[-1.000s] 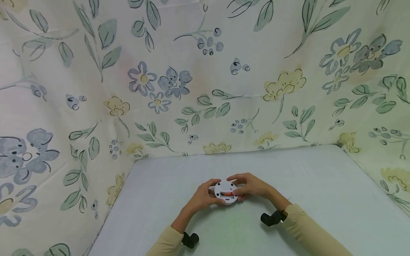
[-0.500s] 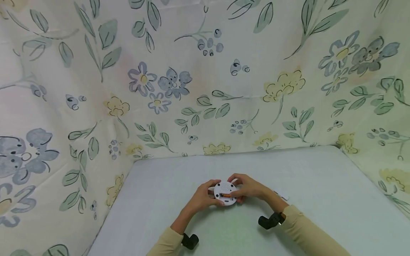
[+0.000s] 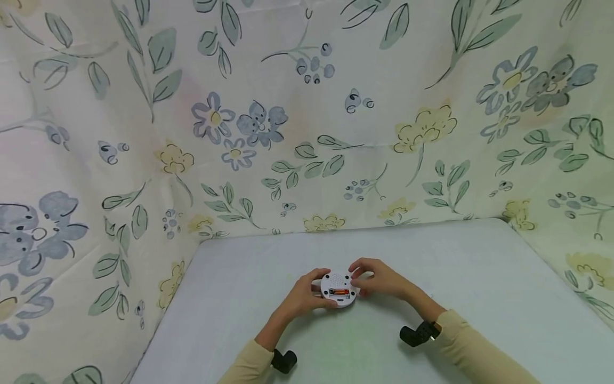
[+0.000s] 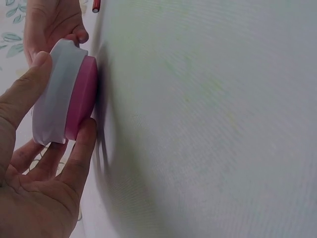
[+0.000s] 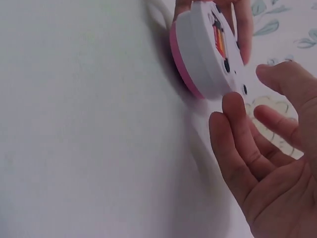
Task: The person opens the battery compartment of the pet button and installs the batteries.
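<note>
A round white device (image 3: 339,303) with a pink far side (image 4: 83,96) is tilted with its back up. That back has black feet, small holes and an uncovered slot, where an orange-red battery (image 3: 339,292) lies. My left hand (image 3: 303,295) grips the device by its left rim, thumb in front and fingers behind. By the opposite rim is my right hand (image 3: 381,280), its fingers loosely bent and nothing between them. In the right wrist view its fingertips (image 5: 233,103) come close to the rim; whether they touch I cannot tell.
Both hands work over a table with a pale cloth (image 3: 268,261). A small red cylinder (image 4: 96,6) shows at the top of the left wrist view. Floral fabric (image 3: 307,176) hangs behind and at both sides. Black cameras (image 3: 417,334) sit on the wrists.
My right hand has drawn back to the right from the battery slot, where its thumb was over the battery's end. The left hand keeps its grip on the device.
</note>
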Motion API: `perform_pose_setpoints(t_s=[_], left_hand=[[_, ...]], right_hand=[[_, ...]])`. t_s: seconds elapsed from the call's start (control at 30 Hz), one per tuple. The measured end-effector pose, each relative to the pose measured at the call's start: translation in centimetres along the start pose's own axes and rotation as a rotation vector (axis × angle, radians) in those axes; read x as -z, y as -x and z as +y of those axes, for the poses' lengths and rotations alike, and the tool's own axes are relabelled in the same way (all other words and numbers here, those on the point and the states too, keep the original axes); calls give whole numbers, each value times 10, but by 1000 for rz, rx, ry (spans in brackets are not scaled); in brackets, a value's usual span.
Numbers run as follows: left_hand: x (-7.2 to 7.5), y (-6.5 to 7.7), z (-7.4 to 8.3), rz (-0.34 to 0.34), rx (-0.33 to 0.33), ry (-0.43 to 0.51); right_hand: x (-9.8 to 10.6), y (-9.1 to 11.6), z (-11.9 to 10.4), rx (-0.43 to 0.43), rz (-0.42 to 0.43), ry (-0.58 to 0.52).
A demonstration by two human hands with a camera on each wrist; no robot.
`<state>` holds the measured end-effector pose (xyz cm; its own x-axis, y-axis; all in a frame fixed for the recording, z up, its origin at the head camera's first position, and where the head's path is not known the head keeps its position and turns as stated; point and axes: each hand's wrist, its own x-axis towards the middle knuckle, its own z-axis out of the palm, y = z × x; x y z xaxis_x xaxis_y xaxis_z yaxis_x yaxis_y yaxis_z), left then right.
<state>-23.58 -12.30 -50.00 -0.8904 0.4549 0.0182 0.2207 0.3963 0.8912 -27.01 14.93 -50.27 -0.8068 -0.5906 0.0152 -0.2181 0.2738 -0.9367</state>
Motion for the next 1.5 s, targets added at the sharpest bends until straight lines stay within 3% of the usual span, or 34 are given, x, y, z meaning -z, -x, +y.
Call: perform_pose_setpoints(t_s=[0.3, 0.7, 0.97, 1.27, 1.5], left_hand=[[0, 1, 1, 5, 27, -28], [1, 3, 3, -3, 9, -26], [1, 3, 1, 4, 14, -37], [1, 3, 1, 7, 27, -56], [1, 2, 2, -1, 23, -50]], right_hand=[[29, 19, 4, 37, 77, 47], [61, 45, 9, 143, 204, 116], [76, 63, 17, 122, 274, 173], [85, 79, 29, 200, 246, 187], [86, 89, 33, 187, 183, 243]])
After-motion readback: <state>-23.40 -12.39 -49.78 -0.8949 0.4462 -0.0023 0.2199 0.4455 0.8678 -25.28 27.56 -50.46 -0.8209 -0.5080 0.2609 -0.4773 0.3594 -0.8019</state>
